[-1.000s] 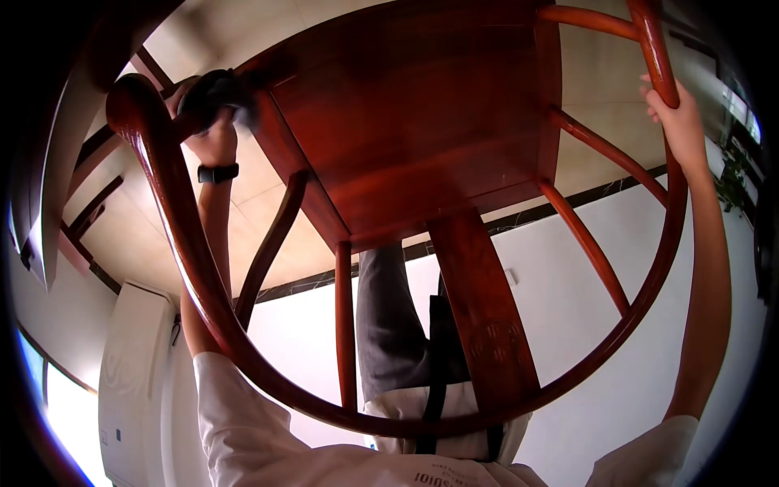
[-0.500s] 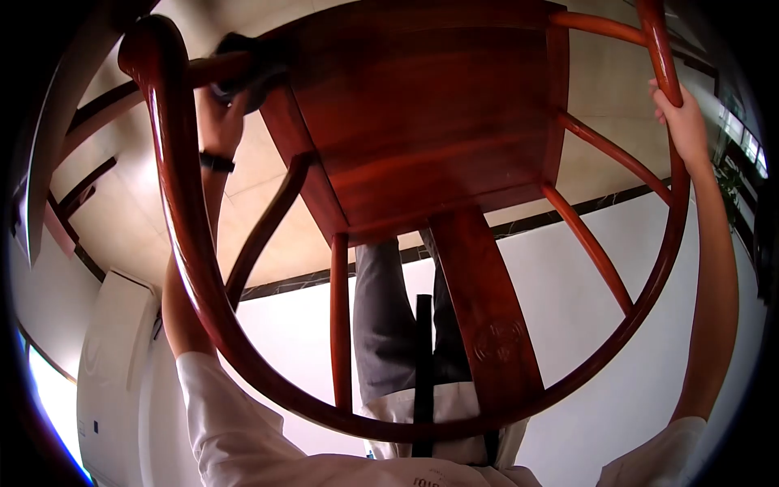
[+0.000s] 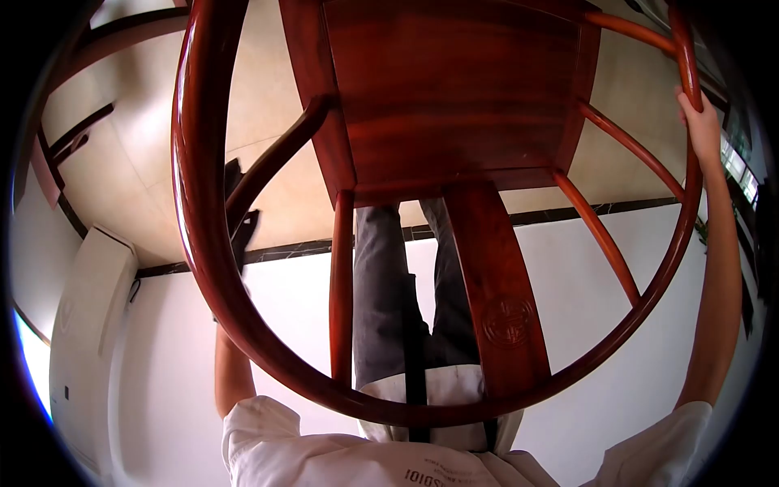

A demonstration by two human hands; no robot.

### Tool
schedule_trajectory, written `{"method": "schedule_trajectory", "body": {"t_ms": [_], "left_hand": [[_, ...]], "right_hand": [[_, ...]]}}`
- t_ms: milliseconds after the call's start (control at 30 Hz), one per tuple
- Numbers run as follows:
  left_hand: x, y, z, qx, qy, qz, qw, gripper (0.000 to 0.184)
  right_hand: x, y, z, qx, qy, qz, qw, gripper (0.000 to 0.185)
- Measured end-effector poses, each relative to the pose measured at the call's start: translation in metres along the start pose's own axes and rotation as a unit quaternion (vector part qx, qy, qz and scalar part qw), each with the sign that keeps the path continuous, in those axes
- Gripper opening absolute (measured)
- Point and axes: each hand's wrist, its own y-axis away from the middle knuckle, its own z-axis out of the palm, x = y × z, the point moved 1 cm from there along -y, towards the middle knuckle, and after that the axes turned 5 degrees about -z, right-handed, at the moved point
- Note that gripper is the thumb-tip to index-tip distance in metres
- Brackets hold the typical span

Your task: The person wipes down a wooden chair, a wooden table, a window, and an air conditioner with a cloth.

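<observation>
A glossy red-brown wooden chair [image 3: 454, 97] with a curved rail fills the middle of the view, its seat towards the top and its carved back splat below. My right hand [image 3: 701, 126] is closed around the rail at the upper right. Behind the rail on the left, my left hand [image 3: 246, 272] is mostly hidden, with a black cloth [image 3: 243, 235] at it, beside the curved arm support. Its fingers cannot be made out, but the cloth appears bunched in it.
Pale floor tiles [image 3: 146, 154] meet a white wall [image 3: 178, 349] along a dark skirting strip. A tall white appliance [image 3: 89, 325] stands at the left. Other dark red furniture [image 3: 122, 36] shows at the upper left. My legs [image 3: 380, 300] show beyond the chair back.
My left hand and the black cloth have moved down from the upper-left rail end to behind the rail's left side. The chair appears shifted right and up; my right hand keeps its hold.
</observation>
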Motion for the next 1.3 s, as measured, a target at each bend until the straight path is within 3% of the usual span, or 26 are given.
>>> {"method": "schedule_trajectory", "body": {"t_ms": [67,367,400,433,533,633,700,767,833,933,1067,1167,1233,1300], "left_hand": [[0.003,0.005,0.009,0.002,0.006,0.021,1.0,0.032],[-0.02,-0.015,0.051,0.026,0.071,0.089,0.993,0.026],[-0.038,-0.014,0.054,0.063,0.11,0.06,0.99,0.023],[-0.035,-0.016,0.062,0.096,0.049,0.085,0.99,0.025],[-0.051,-0.022,0.075,0.075,0.037,0.091,0.992,0.027],[-0.067,-0.024,0.091,0.034,0.06,0.03,0.997,0.033],[-0.082,-0.029,0.103,0.009,0.047,0.051,0.998,0.035],[-0.1,-0.033,0.109,-0.054,0.039,-0.003,0.998,0.049],[-0.106,-0.04,0.112,-0.082,-0.007,0.022,0.996,0.055],[-0.094,-0.031,0.102,-0.095,-0.033,-0.033,0.994,0.061],[-0.097,0.018,0.053,-0.072,-0.137,-0.017,0.988,0.051],[-0.051,0.063,0.023,-0.073,-0.084,0.0,0.994,0.045],[-0.033,0.106,-0.004,-0.079,-0.002,-0.057,0.995,0.049],[0.001,0.142,-0.024,-0.095,-0.075,-0.083,0.989,0.047]], "right_hand": [[-0.001,-0.001,-0.004,-0.041,0.105,0.022,0.993,0.036],[0.007,-0.003,-0.003,-0.036,0.085,0.009,0.996,0.035],[0.01,-0.004,-0.003,-0.041,0.087,0.01,0.995,0.035],[0.013,-0.005,-0.004,-0.042,0.076,0.002,0.996,0.035],[0.004,-0.002,-0.004,-0.039,0.074,0.001,0.997,0.034],[0.0,0.0,-0.004,-0.039,0.077,0.006,0.996,0.033],[0.0,-0.001,-0.003,-0.037,0.071,0.001,0.997,0.033],[0.005,-0.003,-0.004,-0.051,0.024,-0.001,0.998,0.037],[0.002,-0.004,-0.002,-0.051,0.011,-0.02,0.998,0.037],[-0.002,-0.003,-0.005,-0.053,0.033,0.004,0.998,0.031],[-0.004,-0.005,-0.004,-0.053,0.035,0.004,0.998,0.03],[-0.005,0.0,-0.004,-0.047,0.053,0.021,0.997,0.031],[-0.004,-0.003,-0.005,-0.052,0.046,0.009,0.998,0.031],[-0.007,-0.002,-0.006,-0.052,0.045,0.001,0.998,0.031]]}}
